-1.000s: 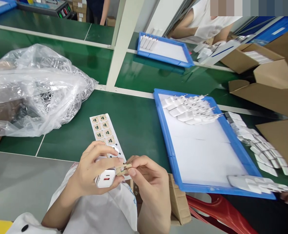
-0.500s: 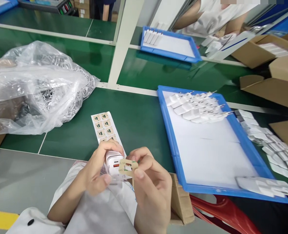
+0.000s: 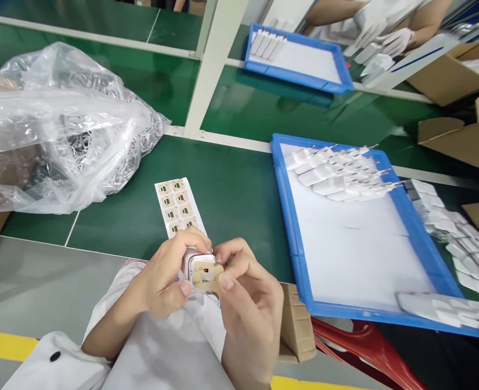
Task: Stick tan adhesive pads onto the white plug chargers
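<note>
– White plastic charger block [image 3: 202, 259], head view: where, what look?
– Just above the lap, at the near table edge. Rounded corners, thin grey rim. Left hand [image 3: 168, 276] clamped round it.
– Right hand [image 3: 251, 295]?
– Thumb and finger together, pinching a tan die-cut adhesive sticker [image 3: 201, 276] with green print and cut-outs. It's in front of the block's face; touching or not, can't tell.
– Anything blocking?
– Sticker hides most of that face, left fingers hide the body.
– Around?
– White sheet of tan stickers [image 3: 194, 208] on the green tabletop [image 3: 231, 200], lower end behind the left hand. Blue-rimmed plastic tray [image 3: 291, 216] to the right, white plugs with metal pins [image 3: 336, 174] grouped at its far end. Clear plastic bag [image 3: 72, 130] far left. Brown cardboard box [image 3: 298, 325] below the tray's near corner.
</note>
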A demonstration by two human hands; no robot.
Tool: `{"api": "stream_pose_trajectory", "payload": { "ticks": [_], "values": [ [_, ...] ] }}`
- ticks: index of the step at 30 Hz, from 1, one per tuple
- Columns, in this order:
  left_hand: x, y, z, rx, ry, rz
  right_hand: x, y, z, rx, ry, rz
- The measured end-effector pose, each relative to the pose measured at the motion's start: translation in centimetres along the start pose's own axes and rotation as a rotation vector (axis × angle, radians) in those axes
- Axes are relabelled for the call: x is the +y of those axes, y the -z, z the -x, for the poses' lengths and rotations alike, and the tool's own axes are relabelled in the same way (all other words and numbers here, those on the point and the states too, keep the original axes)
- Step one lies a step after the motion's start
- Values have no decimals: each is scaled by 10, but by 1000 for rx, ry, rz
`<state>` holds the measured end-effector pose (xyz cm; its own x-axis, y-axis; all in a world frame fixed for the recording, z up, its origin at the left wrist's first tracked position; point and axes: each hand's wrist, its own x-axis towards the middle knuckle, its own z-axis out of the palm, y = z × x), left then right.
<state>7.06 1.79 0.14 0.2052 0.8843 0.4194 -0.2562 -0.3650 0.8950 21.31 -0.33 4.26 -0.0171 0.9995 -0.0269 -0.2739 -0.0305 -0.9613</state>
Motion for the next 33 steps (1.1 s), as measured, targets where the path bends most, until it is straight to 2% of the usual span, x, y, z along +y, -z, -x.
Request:
{"api": "stream_pose_trajectory", "payload": {
  "ticks": [33],
  "values": [
    [5,-2,-5,-2,-80,-109,-2,-6,0,30,42,101]
  ]
}}
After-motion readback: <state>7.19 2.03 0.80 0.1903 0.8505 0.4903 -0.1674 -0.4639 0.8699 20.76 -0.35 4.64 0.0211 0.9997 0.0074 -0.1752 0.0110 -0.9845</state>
